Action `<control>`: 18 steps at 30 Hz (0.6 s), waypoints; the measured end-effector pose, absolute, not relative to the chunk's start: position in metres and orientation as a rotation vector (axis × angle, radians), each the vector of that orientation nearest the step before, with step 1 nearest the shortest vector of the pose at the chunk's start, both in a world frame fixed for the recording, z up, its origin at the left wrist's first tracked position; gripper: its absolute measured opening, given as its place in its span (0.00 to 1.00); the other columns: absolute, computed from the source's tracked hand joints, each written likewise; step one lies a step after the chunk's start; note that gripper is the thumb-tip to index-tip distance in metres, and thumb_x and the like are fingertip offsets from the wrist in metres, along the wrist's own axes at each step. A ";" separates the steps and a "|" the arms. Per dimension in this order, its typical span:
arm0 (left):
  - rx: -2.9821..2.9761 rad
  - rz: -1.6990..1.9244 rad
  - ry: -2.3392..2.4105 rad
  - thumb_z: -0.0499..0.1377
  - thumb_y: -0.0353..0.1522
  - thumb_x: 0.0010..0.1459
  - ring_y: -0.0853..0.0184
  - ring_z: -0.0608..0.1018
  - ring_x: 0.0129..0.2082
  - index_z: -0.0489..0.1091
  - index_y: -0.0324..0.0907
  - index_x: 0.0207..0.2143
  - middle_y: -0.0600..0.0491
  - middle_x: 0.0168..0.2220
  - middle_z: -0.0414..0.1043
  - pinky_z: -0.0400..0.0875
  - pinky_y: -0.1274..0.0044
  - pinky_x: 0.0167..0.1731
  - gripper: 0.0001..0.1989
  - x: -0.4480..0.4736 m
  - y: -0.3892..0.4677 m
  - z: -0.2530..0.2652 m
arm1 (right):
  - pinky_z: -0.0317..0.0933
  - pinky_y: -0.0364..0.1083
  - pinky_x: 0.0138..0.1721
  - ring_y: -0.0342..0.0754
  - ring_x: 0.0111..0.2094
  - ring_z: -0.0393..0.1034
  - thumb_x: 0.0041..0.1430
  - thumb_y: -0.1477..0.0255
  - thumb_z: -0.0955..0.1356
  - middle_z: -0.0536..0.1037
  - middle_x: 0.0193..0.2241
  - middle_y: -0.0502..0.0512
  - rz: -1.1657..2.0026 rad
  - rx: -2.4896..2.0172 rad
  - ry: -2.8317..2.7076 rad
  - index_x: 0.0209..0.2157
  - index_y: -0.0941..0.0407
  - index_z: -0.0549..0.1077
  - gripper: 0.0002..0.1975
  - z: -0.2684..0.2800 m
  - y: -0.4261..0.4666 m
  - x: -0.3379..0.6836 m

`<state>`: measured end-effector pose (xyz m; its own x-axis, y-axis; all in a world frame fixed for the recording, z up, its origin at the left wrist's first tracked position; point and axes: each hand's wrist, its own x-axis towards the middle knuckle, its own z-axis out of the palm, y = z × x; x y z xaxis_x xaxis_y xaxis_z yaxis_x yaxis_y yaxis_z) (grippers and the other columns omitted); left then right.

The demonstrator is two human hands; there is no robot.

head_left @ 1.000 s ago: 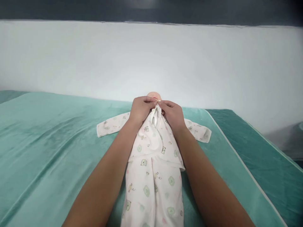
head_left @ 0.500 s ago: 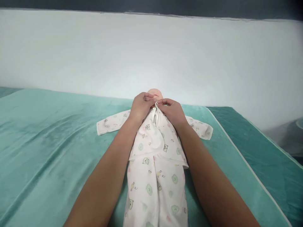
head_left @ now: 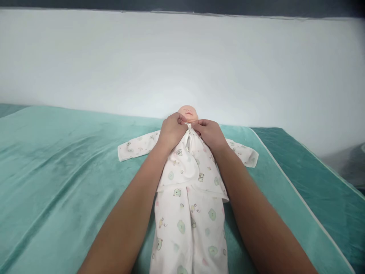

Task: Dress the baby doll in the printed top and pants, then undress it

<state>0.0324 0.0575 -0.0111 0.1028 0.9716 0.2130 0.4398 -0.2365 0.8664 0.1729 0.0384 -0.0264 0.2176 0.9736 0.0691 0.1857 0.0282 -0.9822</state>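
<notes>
The left hand [head_left: 173, 131] and right hand [head_left: 210, 134] are drawing the edges of the collar [head_left: 189, 126] together, and the gap [head_left: 188, 143] in the shirt [head_left: 182, 167] is narrowing to a slit. The pulled-up cloth between them is settling lower. More of the doll's head [head_left: 187, 109] is showing, its mouth [head_left: 189, 113] now clearing the left hand.

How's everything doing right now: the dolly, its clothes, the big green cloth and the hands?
Pink baby doll: lying face up
White long-sleeved printed shirt: on the doll, sleeves spread, gap open below the collar
White printed trousers: straight, tops under the shirt's hem
Teal cloth: spread out, creased
Left hand: fingers bent, at the collar
Right hand: likewise
</notes>
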 end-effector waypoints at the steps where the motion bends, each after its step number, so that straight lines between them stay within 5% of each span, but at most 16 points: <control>1: 1.759 1.087 1.376 0.58 0.26 0.50 0.65 0.76 0.35 0.72 0.42 0.32 0.51 0.35 0.77 0.67 0.73 0.38 0.06 0.032 0.057 -0.011 | 0.53 0.43 0.27 0.40 0.22 0.58 0.48 0.70 0.70 0.69 0.19 0.44 0.910 -1.389 -1.178 0.26 0.58 0.73 0.05 -0.026 0.038 0.173; 11: 1.706 1.105 1.201 0.59 0.35 0.55 0.69 0.70 0.28 0.73 0.41 0.28 0.54 0.28 0.72 0.63 0.77 0.28 0.08 0.018 0.023 -0.008 | 0.56 0.46 0.33 0.47 0.31 0.65 0.55 0.59 0.68 0.74 0.30 0.51 0.495 -1.574 -1.484 0.29 0.55 0.69 0.13 -0.011 -0.012 0.160; 18: 1.667 1.014 1.138 0.62 0.40 0.53 0.73 0.65 0.23 0.72 0.42 0.32 0.55 0.30 0.69 0.57 0.79 0.21 0.10 0.012 0.005 -0.007 | 0.53 0.47 0.33 0.50 0.33 0.64 0.56 0.72 0.64 0.74 0.33 0.55 0.194 -1.756 -1.683 0.31 0.54 0.65 0.02 -0.012 -0.036 0.146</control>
<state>0.0124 0.0045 -0.0073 0.2557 0.9546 0.1531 0.2610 -0.2206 0.9398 0.1458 -0.0358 -0.0119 0.1498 0.9267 0.3446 0.8241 0.0755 -0.5614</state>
